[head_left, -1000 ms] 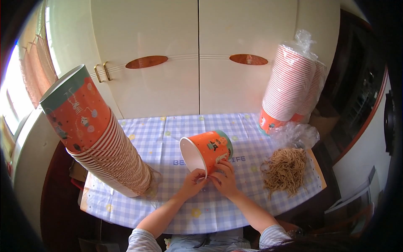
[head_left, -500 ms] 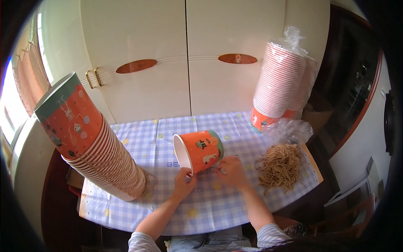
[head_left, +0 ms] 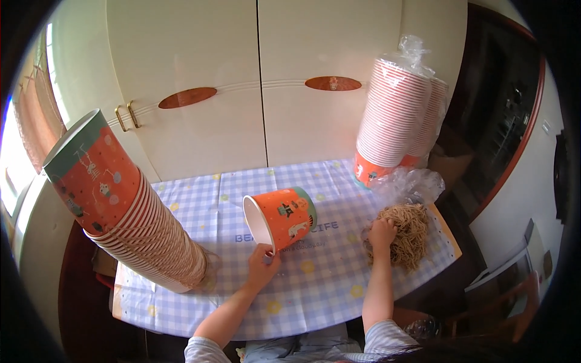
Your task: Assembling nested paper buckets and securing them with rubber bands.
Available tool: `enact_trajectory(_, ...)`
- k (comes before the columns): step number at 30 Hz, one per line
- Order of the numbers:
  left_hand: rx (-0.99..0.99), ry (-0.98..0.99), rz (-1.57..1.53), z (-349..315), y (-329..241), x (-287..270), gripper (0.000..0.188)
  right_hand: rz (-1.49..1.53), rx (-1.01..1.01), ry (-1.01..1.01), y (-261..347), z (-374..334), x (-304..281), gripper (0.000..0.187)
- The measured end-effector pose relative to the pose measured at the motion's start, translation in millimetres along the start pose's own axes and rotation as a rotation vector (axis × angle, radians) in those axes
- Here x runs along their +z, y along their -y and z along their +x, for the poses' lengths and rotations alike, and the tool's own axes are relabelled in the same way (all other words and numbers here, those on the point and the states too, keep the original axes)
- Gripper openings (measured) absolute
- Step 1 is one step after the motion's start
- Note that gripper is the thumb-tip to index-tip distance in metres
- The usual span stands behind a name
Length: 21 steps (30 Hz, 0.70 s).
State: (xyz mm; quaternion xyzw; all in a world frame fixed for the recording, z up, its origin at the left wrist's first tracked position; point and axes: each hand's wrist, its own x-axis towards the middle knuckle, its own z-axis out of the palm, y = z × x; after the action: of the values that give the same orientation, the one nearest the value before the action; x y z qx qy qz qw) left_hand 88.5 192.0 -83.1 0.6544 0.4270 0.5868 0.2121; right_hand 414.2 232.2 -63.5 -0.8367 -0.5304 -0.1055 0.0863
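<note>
Left hand (head_left: 262, 270) is pinching an orange bucket (head_left: 279, 219) by its rim, tipped sideways just past those fingers; right hand (head_left: 382, 233) is at the tan string pile (head_left: 414, 237), can't tell if gripping.

Glossy cream cabinet doors (head_left: 200, 48), oval reddish-brown inlays (head_left: 187, 98), behind blue-and-white checked tablecloth (head_left: 336, 296). Bright window (head_left: 18, 160) left, peach fabric curtain (head_left: 37, 115). White wall (head_left: 526, 187) right.

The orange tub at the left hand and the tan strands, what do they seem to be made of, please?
The orange tub looks like coated paperboard, smooth and perhaps satin, judging by its thin printed wall. The tan strands look like matte twine, limp and tangled; the exact fibre is unclear.
</note>
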Motion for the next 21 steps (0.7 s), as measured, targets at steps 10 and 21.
enact_trajectory(10, 0.063, -0.045, 0.002, 18, -18, -12, 0.015, 0.356, -0.304, -0.178, 36, -8, -27, 0.007)
enact_trajectory(21, -0.212, 0.198, 0.184, 86, -86, -41, 0.023, 1.185, -0.717, 0.000, 134, -51, -140, 0.010)
